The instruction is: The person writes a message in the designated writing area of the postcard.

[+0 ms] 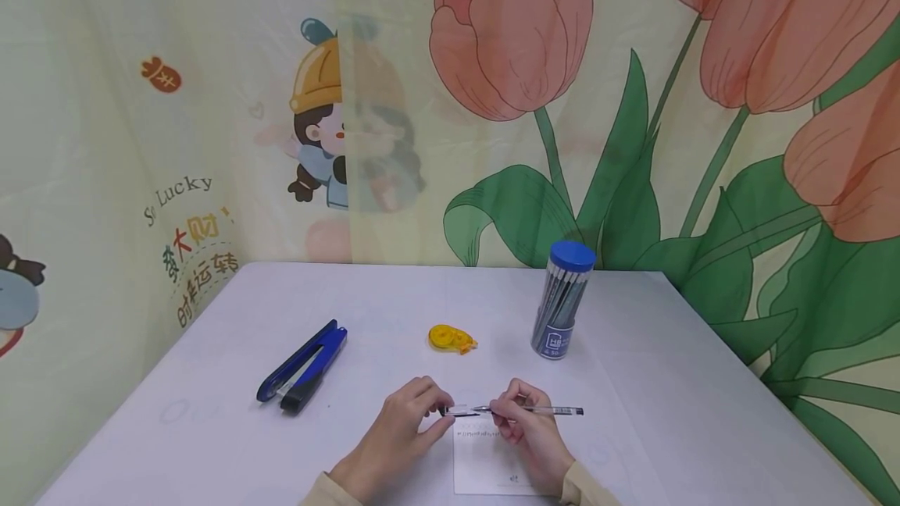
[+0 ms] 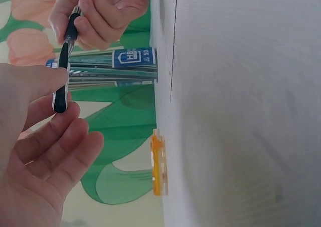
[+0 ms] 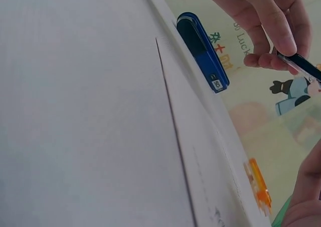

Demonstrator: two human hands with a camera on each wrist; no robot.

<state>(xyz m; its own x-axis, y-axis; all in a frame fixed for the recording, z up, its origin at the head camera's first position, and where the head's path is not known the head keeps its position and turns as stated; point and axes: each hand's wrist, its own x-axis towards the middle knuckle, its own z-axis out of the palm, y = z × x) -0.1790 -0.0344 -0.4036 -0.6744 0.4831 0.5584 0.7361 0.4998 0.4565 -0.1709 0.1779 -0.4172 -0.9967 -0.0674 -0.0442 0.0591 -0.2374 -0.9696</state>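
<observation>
In the head view my left hand (image 1: 404,424) pinches a black and clear pen cap (image 1: 460,411) between thumb and fingers. My right hand (image 1: 527,424) grips a gel pen (image 1: 555,411) whose tip points left, at the cap. The left wrist view has the cap (image 2: 61,81) and the pen (image 2: 72,29) nearly in line; whether the tip is inside the cap I cannot tell. Both hands are raised over a small white sheet of paper (image 1: 485,467) with a printed line of text and a small handwritten mark. Part of the sheet lies hidden behind the right hand.
A blue stapler (image 1: 305,369) lies on the left of the white table (image 1: 394,295). A yellow correction tape (image 1: 451,339) sits beyond the hands. Behind the right hand stands a clear tub of pencils (image 1: 561,299) with a blue lid. A printed curtain (image 1: 394,233) hangs behind.
</observation>
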